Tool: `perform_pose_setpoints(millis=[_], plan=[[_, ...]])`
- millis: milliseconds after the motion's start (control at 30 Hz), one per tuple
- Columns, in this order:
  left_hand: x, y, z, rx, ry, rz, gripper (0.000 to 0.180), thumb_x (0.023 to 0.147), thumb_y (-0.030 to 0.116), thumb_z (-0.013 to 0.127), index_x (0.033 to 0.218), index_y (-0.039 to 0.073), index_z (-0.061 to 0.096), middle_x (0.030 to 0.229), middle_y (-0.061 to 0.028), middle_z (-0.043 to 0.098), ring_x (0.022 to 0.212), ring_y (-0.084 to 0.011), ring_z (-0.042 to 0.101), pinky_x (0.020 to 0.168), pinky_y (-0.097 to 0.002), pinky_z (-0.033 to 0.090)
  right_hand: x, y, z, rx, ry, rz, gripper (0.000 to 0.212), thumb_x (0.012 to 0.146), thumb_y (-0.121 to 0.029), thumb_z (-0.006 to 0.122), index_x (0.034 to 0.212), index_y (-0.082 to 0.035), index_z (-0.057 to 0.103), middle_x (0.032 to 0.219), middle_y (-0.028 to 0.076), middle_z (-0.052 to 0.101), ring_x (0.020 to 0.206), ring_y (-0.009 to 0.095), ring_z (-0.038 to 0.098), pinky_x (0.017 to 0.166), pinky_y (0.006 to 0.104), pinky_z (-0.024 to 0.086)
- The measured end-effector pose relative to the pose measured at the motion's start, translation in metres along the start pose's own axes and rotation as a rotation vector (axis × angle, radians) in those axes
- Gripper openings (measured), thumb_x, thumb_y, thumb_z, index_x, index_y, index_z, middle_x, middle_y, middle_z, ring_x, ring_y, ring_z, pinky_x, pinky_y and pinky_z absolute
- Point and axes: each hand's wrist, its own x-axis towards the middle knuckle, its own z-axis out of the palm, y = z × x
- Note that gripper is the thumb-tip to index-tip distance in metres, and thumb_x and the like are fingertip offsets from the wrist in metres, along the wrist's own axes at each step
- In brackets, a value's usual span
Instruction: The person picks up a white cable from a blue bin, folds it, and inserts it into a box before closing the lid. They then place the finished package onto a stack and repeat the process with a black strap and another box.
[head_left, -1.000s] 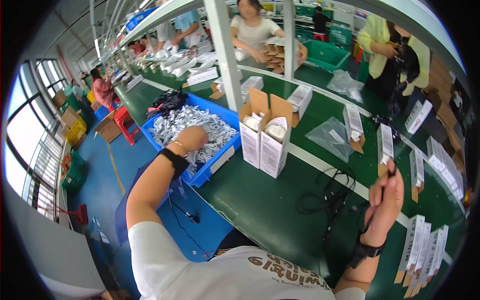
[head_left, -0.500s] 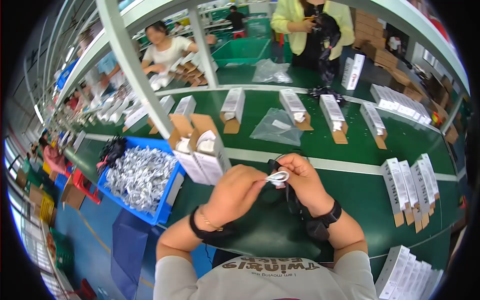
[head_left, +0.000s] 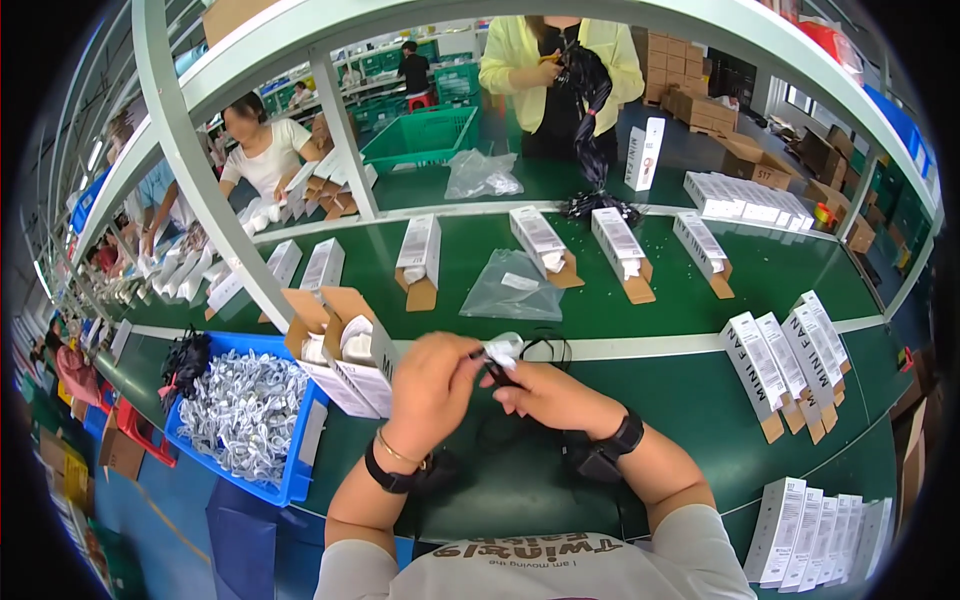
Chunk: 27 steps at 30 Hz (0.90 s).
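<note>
In front of me, over the green work surface, my two hands meet around a small coiled white cable (head_left: 505, 348). My left hand (head_left: 430, 388) is closed, its thumb and fingertips pinching at the cable's left side. My right hand (head_left: 562, 396) is closed too, gripping the cable from below together with a thin black cord (head_left: 548, 346) that loops out beyond the fingers. Exactly where cord and cable cross is hidden by the fingers. Left of my hands, a blue bin (head_left: 308, 455) holds many similar white cables, with black cords (head_left: 186, 365) heaped at its far corner.
Two open white boxes (head_left: 345, 388) stand beside the bin. Several white boxes (head_left: 418, 248) and a plastic bag (head_left: 512, 285) lie on the green belt (head_left: 380, 300) ahead. More boxes (head_left: 755, 365) lean at right. A metal post (head_left: 205, 160) rises front left. Co-workers (head_left: 560, 75) stand across.
My hands have turned, and the white loop that showed open between them is now bunched at the fingertips. My view has shifted, so the surroundings sit further left.
</note>
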Motion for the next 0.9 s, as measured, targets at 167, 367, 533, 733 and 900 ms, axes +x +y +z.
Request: perform_pose_setpoints(millis=[167, 367, 533, 733, 900], plan=[[-0.002, -0.010, -0.002, 0.256, -0.258, -0.004, 0.015, 0.078, -0.001, 0.066, 0.091, 0.002, 0.059, 0.080, -0.0105, 0.061, 0.071, -0.0269, 0.057, 0.062, -0.0334, 0.046, -0.010, -0.014, -0.007, -0.733, 0.224, -0.569, 0.011, 0.089, -0.011, 0.057, 0.097, -0.003, 0.058, 0.081, 0.011, 0.061, 0.071, 0.023, 0.060, 0.065, 0.0334, 0.049], [-0.004, 0.001, -0.008, -0.522, -0.368, -0.345, 0.012, 0.081, -0.001, 0.064, 0.091, 0.003, 0.059, 0.080, -0.0083, 0.059, 0.074, -0.0221, 0.059, 0.064, -0.0313, 0.046, -0.006, -0.009, -0.001, -0.743, 0.155, -0.350, 0.018, 0.082, -0.012, 0.063, 0.098, -0.006, 0.059, 0.081, 0.012, 0.061, 0.076, 0.029, 0.061, 0.063, 0.0374, 0.048], [-0.006, -0.001, -0.006, -0.205, -0.262, -0.104, 0.009, 0.083, 0.000, 0.063, 0.091, 0.002, 0.058, 0.081, -0.0057, 0.058, 0.077, -0.0163, 0.058, 0.065, -0.0279, 0.045, -0.027, -0.026, -0.008, -0.823, 0.345, -0.559, 0.016, 0.085, -0.013, 0.063, 0.098, -0.005, 0.060, 0.087, 0.010, 0.063, 0.080, 0.021, 0.061, 0.067, 0.0317, 0.049], [-0.015, 0.010, 0.013, -1.033, -0.176, -0.469, 0.018, 0.076, 0.002, 0.067, 0.092, 0.003, 0.059, 0.080, -0.0083, 0.058, 0.072, -0.0225, 0.055, 0.070, -0.0303, 0.043, -0.006, 0.006, 0.003, 0.371, 0.315, -0.316, 0.022, 0.092, -0.020, 0.058, 0.108, -0.005, 0.058, 0.096, 0.004, 0.062, 0.084, 0.016, 0.059, 0.073, 0.0288, 0.048], [-0.023, -0.008, 0.005, 0.025, 0.274, 0.205, 0.021, 0.071, 0.003, 0.067, 0.092, 0.003, 0.062, 0.090, -0.0055, 0.062, 0.078, -0.0206, 0.057, 0.067, -0.0312, 0.044, -0.007, -0.022, 0.043, 0.794, 0.250, -0.272, 0.031, 0.096, -0.026, 0.052, 0.117, -0.003, 0.055, 0.109, 0.006, 0.057, 0.099, 0.016, 0.055, 0.086, 0.0323, 0.045]])
